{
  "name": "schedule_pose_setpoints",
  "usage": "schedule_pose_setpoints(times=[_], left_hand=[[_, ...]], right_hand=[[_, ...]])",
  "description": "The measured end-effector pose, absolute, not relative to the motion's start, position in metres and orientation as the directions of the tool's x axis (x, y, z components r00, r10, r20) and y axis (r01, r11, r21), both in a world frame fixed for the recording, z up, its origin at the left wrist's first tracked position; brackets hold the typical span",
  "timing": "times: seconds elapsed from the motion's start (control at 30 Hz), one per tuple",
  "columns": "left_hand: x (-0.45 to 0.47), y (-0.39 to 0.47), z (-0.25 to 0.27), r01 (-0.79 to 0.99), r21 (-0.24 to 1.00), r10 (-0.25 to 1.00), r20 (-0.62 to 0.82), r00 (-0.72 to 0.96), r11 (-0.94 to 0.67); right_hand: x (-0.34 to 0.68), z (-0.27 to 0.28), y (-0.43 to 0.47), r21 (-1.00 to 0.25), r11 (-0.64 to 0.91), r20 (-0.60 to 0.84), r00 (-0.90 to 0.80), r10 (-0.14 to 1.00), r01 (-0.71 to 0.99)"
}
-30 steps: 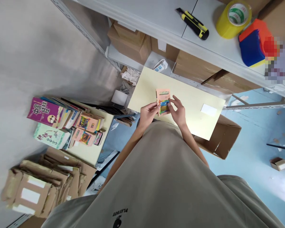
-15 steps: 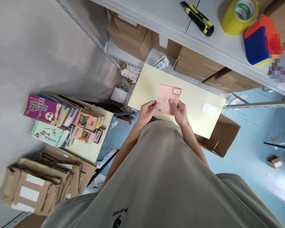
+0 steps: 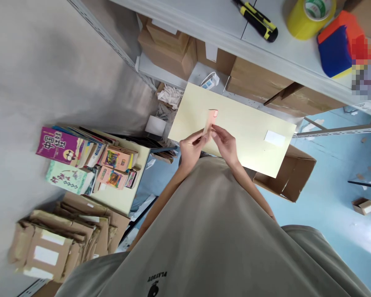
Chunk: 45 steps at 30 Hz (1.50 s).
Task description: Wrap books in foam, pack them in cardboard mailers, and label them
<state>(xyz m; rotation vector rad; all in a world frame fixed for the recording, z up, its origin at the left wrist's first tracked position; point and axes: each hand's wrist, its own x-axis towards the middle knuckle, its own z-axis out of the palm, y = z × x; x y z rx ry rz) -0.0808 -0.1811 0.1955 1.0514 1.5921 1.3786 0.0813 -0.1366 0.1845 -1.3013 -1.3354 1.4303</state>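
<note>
A thin pink book (image 3: 210,120) is held above the pale yellow tabletop (image 3: 244,123), turned so that only a narrow slanted strip of its cover shows. My left hand (image 3: 191,149) grips its lower left part, fingers closed around the edge. On the other side, my right hand (image 3: 225,142) pinches the lower right edge between thumb and fingers. A red-outlined mark shows near the book's top corner. To the right on the tabletop lies a white slip of paper (image 3: 274,138).
Stacked books (image 3: 62,144) stand on a side table at left, above flattened cardboard (image 3: 49,243). An open carton (image 3: 298,173) sits beyond the tabletop's right end. The upper shelf holds a box cutter (image 3: 258,21) and yellow tape (image 3: 309,20); boxes (image 3: 256,80) fill the shelf below.
The pink book has turned from lying broad side up to nearly edge-on. My right hand has shifted left, closer to my left hand.
</note>
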Motion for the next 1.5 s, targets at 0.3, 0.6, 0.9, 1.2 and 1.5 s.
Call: schedule_pose_setpoints(times=[0.3,0.6,0.9,1.2,1.5], left_hand=[[-0.105,-0.185,0.183,0.146,0.989,0.957,0.014,-0.291,0.03],[-0.119,-0.194,0.179,-0.267,0.912,0.896,-0.375,-0.236,0.311],[-0.097,-0.203,0.197,-0.114,0.98,0.851,-0.2,-0.486,0.165],[-0.087,-0.215,0.195,0.088,0.992,0.963,-0.063,-0.262,0.088],[-0.104,-0.211,0.173,-0.153,0.934,0.901,-0.353,-0.251,0.323]], right_hand=[[0.09,0.184,-0.134,-0.972,-0.234,-0.232,-0.143,0.962,0.001],[0.085,0.178,-0.146,-0.953,-0.303,-0.291,-0.236,0.927,-0.017],[0.076,0.188,-0.159,-0.979,-0.135,-0.154,-0.121,0.981,0.151],[0.091,0.194,-0.15,-0.971,-0.222,-0.232,-0.123,0.965,0.083],[0.098,0.19,-0.155,-0.943,-0.333,-0.318,-0.255,0.913,-0.015]])
